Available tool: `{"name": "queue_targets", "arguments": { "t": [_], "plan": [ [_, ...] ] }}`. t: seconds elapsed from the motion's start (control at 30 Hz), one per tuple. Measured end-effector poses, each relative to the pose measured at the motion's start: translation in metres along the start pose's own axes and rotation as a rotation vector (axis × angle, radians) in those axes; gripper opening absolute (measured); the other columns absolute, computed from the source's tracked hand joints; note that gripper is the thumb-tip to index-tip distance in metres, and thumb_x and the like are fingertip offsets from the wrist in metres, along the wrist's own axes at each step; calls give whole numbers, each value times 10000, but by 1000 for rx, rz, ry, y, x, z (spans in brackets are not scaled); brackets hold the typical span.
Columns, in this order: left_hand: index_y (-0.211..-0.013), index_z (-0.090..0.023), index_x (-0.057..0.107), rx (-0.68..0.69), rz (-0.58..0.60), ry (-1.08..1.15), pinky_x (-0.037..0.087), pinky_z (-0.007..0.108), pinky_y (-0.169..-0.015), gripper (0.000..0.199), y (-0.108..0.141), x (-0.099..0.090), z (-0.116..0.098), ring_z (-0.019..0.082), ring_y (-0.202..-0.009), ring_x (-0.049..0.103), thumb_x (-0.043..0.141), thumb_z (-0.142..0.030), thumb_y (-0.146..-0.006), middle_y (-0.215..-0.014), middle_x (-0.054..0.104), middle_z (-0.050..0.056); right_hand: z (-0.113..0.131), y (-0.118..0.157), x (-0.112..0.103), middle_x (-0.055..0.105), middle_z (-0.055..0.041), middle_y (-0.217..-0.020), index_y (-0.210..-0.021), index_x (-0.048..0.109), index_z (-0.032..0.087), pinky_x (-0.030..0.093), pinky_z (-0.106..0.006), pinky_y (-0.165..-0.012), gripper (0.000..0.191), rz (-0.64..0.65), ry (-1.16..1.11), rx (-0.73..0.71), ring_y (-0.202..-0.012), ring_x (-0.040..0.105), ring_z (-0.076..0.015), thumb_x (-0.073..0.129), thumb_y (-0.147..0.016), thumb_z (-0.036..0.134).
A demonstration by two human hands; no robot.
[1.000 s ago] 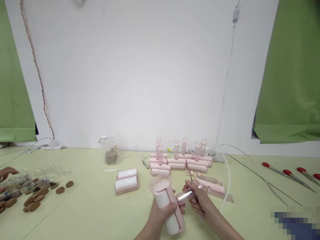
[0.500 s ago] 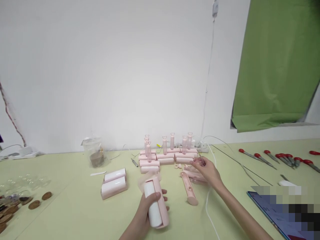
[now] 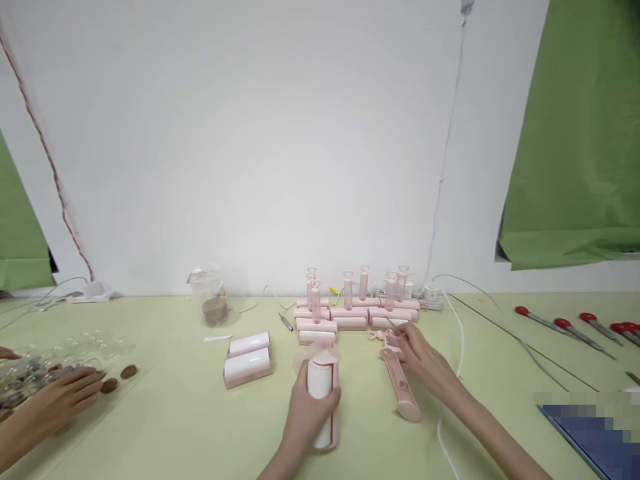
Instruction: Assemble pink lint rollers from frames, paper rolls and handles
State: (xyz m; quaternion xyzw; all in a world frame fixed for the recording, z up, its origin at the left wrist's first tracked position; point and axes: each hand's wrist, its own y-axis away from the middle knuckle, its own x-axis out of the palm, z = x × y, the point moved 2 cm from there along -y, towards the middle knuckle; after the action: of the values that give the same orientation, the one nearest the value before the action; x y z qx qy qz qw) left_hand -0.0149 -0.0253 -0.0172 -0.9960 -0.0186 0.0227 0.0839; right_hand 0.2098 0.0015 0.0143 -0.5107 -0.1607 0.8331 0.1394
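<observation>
Roller (image 3: pixel 320 381) white, pink-cased, gripped by left hand (image 3: pixel 307 410); right of roller, right hand (image 3: pixel 423 357), fingers closed, pinches thin tool (image 3: pixel 393 325).

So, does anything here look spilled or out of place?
Nothing looks spilled. One pink trough-shaped piece lies aslant beside the right hand; it looks askew only against the tidier rows of pink-and-white rollers farther back.

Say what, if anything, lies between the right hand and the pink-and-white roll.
A long pink piece lies on the table, partly between the right hand and the pink-and-white roll that the left hand grips. Nothing visible stands upright in that gap; whether the right hand touches the piece is unclear.
</observation>
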Motion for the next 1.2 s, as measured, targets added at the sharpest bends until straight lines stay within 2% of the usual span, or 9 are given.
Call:
{"name": "queue_targets", "arguments": {
  "t": [0.1,0.2,0.33,0.47,0.6,0.7,0.87,1.0,1.2],
  "plan": [
    [-770,-194,503,54,30,-48,370,207,-545,193,1,0,-3,128,-564,455,592,-185,-599,-620,510,-36,37,23,0,602,-23,-1013,-1100,482,276,441,-262,-727,345,137,-219,-227,-894,564,-174,248,-879,399],
    [-814,-193,502,63,26,-73,382,211,-570,215,2,-1,-8,137,-596,478,583,-189,-615,-661,530,-26,61,42,2,637,-18,-926,-1068,544,295,440,-267,-701,326,242,-286,-380,-833,580,-177,288,-880,366],
    [-826,-200,503,82,41,-92,390,211,-578,208,2,-3,-14,142,-614,498,582,-205,-633,-690,544,-20,64,49,8,606,-22,-707,-1089,545,288,418,-246,-542,357,210,-135,-414,-618,571,-160,256,-889,349],
    [-809,-192,523,130,85,-155,393,214,-571,177,4,-2,-10,147,-619,508,589,-240,-653,-701,570,-7,60,52,17,583,-32,-741,-1172,473,308,432,-261,-568,365,147,-65,-480,-640,570,-166,243,-889,331],
    [-787,-171,565,139,200,-185,392,222,-556,165,10,6,-2,160,-618,521,606,-250,-649,-696,599,16,66,60,22,584,-47,-1034,-1279,313,321,443,-325,-759,401,286,-325,-407,-874,572,-186,231,-886,339],
    [-777,-162,559,125,171,-136,411,241,-608,173,13,11,1,185,-682,540,611,-265,-649,-736,598,35,72,63,20,531,-32,-1167,-1290,268,336,418,-308,-823,413,451,-485,-276,-1028,512,-189,221,-883,388],
    [-827,-159,549,45,79,-107,408,258,-631,208,8,6,2,189,-693,529,603,-241,-644,-752,583,36,68,60,11,608,19,-868,-1194,324,356,425,-262,-723,345,465,-457,-135,-856,571,-171,224,-873,437],
    [-825,-170,551,97,-20,-105,394,263,-668,201,2,-4,-4,193,-724,528,607,-231,-642,-742,569,27,60,57,14,565,44,-734,-1145,345,346,407,-255,-676,309,430,-390,-183,-686,558,-146,254,-865,440],
    [-799,-183,565,248,-8,-199,391,268,-703,155,-3,-10,-9,191,-754,522,596,-209,-649,-791,547,24,61,56,20,488,48,-659,-1207,236,323,399,-283,-661,342,383,-411,-262,-574,505,-136,239,-876,409]
  ]
}}
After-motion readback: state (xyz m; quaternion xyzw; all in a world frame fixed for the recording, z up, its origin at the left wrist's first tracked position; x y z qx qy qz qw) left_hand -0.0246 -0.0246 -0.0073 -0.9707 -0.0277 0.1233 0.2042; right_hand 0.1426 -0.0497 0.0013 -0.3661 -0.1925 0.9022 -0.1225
